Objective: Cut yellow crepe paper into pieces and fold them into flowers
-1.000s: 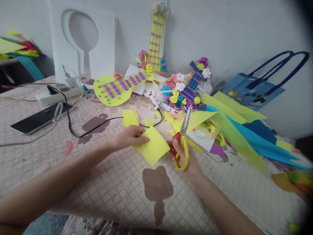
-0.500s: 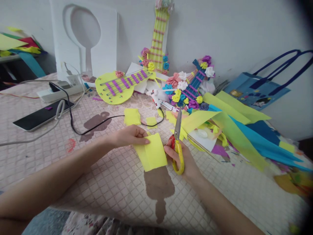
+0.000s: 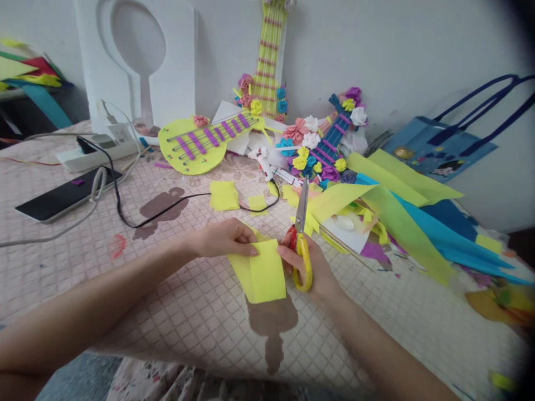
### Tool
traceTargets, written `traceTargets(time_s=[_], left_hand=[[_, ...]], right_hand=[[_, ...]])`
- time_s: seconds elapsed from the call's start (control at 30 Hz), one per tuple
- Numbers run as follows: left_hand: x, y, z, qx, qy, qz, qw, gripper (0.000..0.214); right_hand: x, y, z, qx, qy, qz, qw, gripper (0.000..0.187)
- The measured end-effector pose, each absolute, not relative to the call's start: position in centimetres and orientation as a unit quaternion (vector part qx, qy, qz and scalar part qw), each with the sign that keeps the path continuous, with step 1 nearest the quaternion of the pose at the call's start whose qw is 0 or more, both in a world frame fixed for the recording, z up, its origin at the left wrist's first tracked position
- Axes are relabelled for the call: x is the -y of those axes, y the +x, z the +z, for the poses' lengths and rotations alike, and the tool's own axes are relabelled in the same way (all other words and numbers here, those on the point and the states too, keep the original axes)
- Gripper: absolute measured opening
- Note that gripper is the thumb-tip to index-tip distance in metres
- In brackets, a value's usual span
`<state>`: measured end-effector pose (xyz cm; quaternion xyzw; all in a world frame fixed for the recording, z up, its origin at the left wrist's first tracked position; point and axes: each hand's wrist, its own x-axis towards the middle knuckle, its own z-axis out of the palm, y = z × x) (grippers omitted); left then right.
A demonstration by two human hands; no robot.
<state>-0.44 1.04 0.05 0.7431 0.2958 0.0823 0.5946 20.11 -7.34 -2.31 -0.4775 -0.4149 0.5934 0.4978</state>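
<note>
My left hand [image 3: 225, 238] pinches the top left edge of a folded yellow paper piece [image 3: 261, 273] held just above the tablecloth. My right hand [image 3: 311, 267] grips yellow-handled scissors [image 3: 301, 239], blades shut and pointing up and away. The fingertips of that hand touch the paper's right edge. Two smaller yellow scraps [image 3: 223, 195] lie on the cloth just beyond my hands.
A pile of yellow, green and blue paper sheets [image 3: 401, 217] covers the right side. Paper guitars with flowers [image 3: 209, 142] and a glue gun [image 3: 263, 161] sit at the back. A phone [image 3: 62, 195], power strip [image 3: 98, 153] and black cable [image 3: 125, 214] lie left. A blue bag [image 3: 443, 150] leans on the wall.
The yellow paper went from an open tilted square to a folded, narrower piece. The scissors swung from leaning right to nearly upright, and my right hand moved in against the paper.
</note>
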Motion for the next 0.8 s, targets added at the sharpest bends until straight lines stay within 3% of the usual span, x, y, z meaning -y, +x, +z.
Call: traceTargets(time_s=[0.23,0.8], left_hand=[[-0.49,-0.07,-0.21,-0.295,0.687,0.062,0.661,0.024],[-0.73,-0.08,-0.59,-0.307,0.692,0.052,0.651,0.026]], right_hand=[[7.27,20.20,-2.35,0.411,-0.497,0.575,0.503,0.035],[7.16,20.41,-1.93,0.423,-0.503,0.575,0.488,0.034]])
